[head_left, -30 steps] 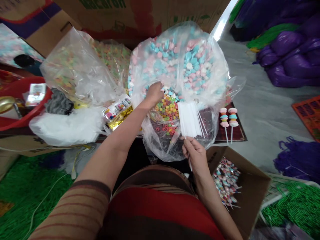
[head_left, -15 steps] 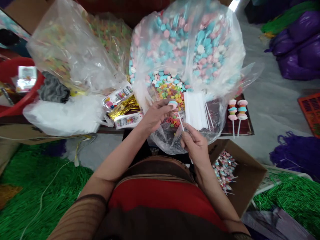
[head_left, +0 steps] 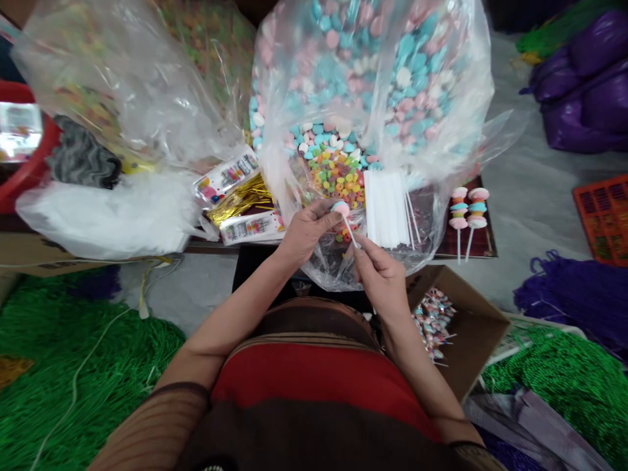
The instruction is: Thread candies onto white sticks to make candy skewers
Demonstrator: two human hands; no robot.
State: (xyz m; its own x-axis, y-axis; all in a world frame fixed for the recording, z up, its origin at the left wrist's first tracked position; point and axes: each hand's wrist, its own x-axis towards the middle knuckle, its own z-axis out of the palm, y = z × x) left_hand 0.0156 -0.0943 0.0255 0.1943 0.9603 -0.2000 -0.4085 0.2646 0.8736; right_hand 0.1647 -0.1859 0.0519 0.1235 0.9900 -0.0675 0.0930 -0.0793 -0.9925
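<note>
Between thumb and fingers, my left hand [head_left: 310, 229] pinches a pink and blue marshmallow [head_left: 340, 208]. My right hand [head_left: 380, 265] grips a white lollipop stick [head_left: 350, 230], its upper end meeting the marshmallow; whether it has gone in, I cannot tell. Ring-shaped gummy candies [head_left: 338, 175] in yellow, green and orange lie just beyond my hands. Right of them is a stack of white sticks [head_left: 385, 209]. Two finished-looking candy skewers [head_left: 459, 208] rest side by side at the table's right edge, layered with marshmallows and gummies.
A big clear bag of pink, blue and white marshmallows [head_left: 373, 72] fills the back. To its left is a bag of gummies [head_left: 98, 98]. Gold twist ties [head_left: 240, 203] lie by printed packets. A cardboard box [head_left: 473, 347] with wrapped skewers stands below right, beside green strands [head_left: 564, 386].
The stick and marshmallow, apart before, now meet as my hands have come closer together. The camera view has shifted a little.
</note>
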